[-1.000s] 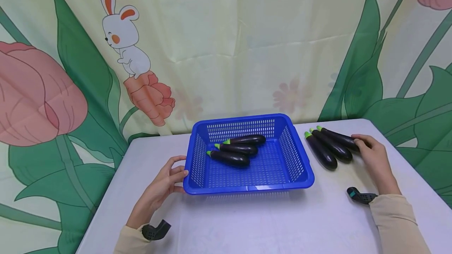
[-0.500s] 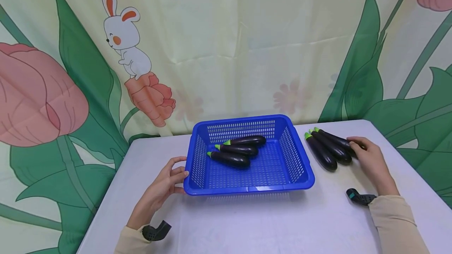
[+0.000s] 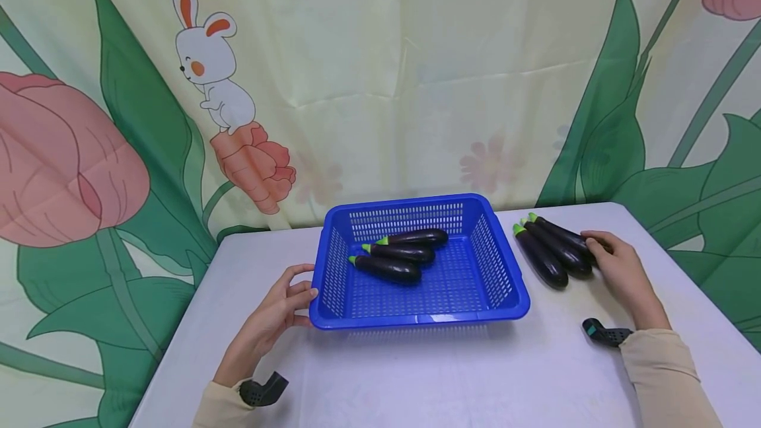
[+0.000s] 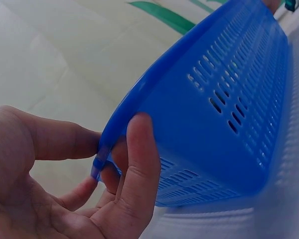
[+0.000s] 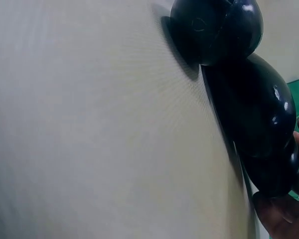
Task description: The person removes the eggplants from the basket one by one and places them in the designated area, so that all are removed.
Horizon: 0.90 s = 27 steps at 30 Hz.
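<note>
Left hand grip pinches basket corner; right hand grip curled round rightmost eggplant.

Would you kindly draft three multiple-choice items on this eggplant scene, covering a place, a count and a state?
1. Where do the loose eggplants lie?
A. on the table right of the basket
B. left of the basket
C. under the basket

2. How many eggplants are in the basket?
A. one
B. three
C. five

3. What is the left hand doing?
A. lifting an eggplant
B. lying flat, far from everything
C. holding the basket's near left corner

Answers:
1. A, the head view shows three of them side by side on the table right of the basket, with the right hand at their far ends.
2. B, three dark eggplants lie on its floor.
3. C, the left wrist view shows thumb and fingers on the rim.
</note>
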Tool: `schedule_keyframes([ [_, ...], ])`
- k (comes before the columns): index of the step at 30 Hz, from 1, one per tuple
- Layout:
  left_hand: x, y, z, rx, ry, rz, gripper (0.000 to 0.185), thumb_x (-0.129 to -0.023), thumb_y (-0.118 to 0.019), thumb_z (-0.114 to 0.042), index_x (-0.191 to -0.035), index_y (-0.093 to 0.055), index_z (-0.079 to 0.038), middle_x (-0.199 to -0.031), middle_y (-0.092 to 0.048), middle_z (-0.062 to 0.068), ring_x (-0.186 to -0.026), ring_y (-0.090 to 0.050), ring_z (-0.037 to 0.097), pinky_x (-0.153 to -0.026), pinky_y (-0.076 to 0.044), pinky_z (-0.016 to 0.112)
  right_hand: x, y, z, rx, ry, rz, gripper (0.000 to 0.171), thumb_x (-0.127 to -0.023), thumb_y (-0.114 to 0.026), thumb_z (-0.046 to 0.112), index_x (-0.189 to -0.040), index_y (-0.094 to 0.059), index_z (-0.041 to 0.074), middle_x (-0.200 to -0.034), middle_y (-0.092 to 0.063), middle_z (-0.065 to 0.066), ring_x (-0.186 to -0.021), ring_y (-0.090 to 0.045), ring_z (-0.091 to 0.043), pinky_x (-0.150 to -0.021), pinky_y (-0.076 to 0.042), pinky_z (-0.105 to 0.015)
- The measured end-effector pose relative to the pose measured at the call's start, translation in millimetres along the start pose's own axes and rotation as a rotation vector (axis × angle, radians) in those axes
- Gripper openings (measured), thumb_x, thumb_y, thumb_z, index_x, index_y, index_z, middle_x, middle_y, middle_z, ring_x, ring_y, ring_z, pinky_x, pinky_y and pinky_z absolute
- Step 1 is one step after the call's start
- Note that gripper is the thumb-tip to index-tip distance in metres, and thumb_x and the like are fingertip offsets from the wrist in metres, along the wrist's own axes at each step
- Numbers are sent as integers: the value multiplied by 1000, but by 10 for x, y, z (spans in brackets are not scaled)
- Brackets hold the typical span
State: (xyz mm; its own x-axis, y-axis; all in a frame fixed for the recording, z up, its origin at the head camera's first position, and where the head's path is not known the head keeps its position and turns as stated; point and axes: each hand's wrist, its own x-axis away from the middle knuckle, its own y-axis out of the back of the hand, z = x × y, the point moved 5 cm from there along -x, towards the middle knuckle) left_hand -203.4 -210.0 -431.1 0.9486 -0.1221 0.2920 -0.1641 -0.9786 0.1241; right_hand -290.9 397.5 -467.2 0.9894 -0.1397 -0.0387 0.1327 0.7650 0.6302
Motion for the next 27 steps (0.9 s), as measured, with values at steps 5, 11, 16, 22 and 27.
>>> schedule_keyframes([
  [5, 7, -1, -2, 7, 0, 5, 69, -104, -62, -22, -160, -23, -13, -123, -67, 13, -99, -76, 23, -79, -65, 38, 1, 33, 25, 43, 28, -34, 58, -113, -32, 37, -151, -45, -6, -147, -47, -38, -133, -43, -53, -105, -35, -67],
  [11, 10, -1, -1, 4, 4, 2, 68, -104, -62, -22, -160, -24, -13, -124, -67, 13, -99, -76, 23, -79, -65, 37, 5, 66, 22, 75, 42, -53, 57, -112, -33, 34, -151, -45, -6, -148, -46, -40, -137, -41, -61, -109, -34, -75],
  [16, 5, 2, -2, 1, 2, 6, 68, -104, -62, -21, -159, -23, -13, -124, -67, 14, -98, -76, 23, -79, -65, 37, 3, 99, 23, 95, 42, -75, 56, -112, -34, 33, -151, -45, -5, -148, -46, -41, -135, -42, -63, -108, -35, -75],
  [22, -3, 2, -5, 8, 1, 9, 69, -104, -62, -22, -160, -23, -13, -121, -67, 11, -98, -76, 22, -79, -65, 37, -7, 158, 66, 134, 85, -113, 51, -111, -37, 27, -148, -47, -7, -146, -45, -42, -133, -42, -62, -105, -36, -76],
  [27, -6, 0, 3, 8, 1, 7, 69, -104, -63, -22, -160, -23, -13, -121, -67, 11, -98, -76, 22, -79, -65, 37, 15, 207, 162, 154, 114, -140, 50, -111, -38, 26, -147, -49, -8, -145, -45, -43, -132, -41, -61, -104, -37, -76],
])
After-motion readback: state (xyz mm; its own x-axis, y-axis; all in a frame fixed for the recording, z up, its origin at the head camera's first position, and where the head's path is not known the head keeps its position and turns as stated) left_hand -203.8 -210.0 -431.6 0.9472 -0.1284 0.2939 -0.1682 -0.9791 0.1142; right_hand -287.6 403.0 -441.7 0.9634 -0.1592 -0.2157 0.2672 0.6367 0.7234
